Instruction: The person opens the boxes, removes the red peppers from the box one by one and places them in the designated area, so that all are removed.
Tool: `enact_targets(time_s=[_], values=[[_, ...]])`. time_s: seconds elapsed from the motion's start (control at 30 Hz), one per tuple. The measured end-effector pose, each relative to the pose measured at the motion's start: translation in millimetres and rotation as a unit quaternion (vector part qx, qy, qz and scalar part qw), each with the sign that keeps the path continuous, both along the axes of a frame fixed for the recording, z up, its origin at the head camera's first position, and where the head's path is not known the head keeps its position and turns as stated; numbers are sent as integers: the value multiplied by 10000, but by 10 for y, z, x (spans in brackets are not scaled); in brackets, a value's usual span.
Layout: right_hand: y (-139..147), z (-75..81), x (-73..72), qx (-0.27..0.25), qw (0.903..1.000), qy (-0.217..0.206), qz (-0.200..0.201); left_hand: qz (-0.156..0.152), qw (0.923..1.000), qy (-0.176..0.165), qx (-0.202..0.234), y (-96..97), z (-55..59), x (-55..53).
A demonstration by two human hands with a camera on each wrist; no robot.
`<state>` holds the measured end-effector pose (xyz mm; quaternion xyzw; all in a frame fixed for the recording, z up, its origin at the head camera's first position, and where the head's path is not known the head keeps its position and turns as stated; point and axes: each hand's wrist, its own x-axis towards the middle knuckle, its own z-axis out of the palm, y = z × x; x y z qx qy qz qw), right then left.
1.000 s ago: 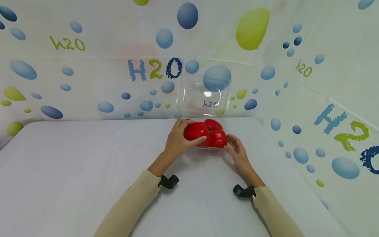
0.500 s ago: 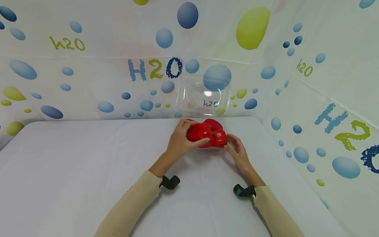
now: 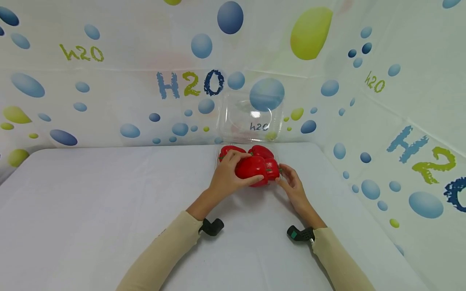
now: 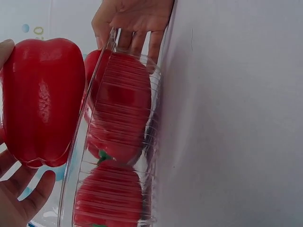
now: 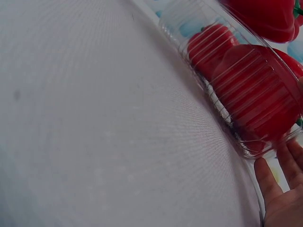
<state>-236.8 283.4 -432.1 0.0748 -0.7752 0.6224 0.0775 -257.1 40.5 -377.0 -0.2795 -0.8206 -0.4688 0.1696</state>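
My left hand [image 3: 226, 176] holds a large red bell pepper [image 3: 250, 167] with fingers over its far side and thumb across the near side. The left wrist view shows this pepper [image 4: 45, 99] raised beside the rim of a clear plastic clamshell container [image 4: 155, 123]. Three other red peppers sit inside: one at the back left [image 3: 228, 150], one at the back right [image 3: 261, 151] and one at the right end [image 3: 272, 169]. At that right end, my right hand [image 3: 294, 190] holds the container, thumb at the near corner.
The container's transparent lid [image 3: 238, 121] stands raised at the back, against a white curtain [image 3: 127, 101] printed with bubbles and lettering. A white cloth covers the table [image 3: 109, 202]. Each wrist carries a dark camera mount.
My left hand has drawn the held pepper toward me and slightly right, uncovering the back-left pepper. The right hand and the container stay in place.
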Motion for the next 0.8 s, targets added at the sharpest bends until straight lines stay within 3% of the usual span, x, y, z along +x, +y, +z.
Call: enact_targets(time_s=[0.47,0.8], values=[[-11,55,-4,-62,9996,-259,41,-93,9994,119,-310,64,-16,47],[-6,35,-4,10,9998,-219,25,-125,9986,212,-466,91,-16,71]])
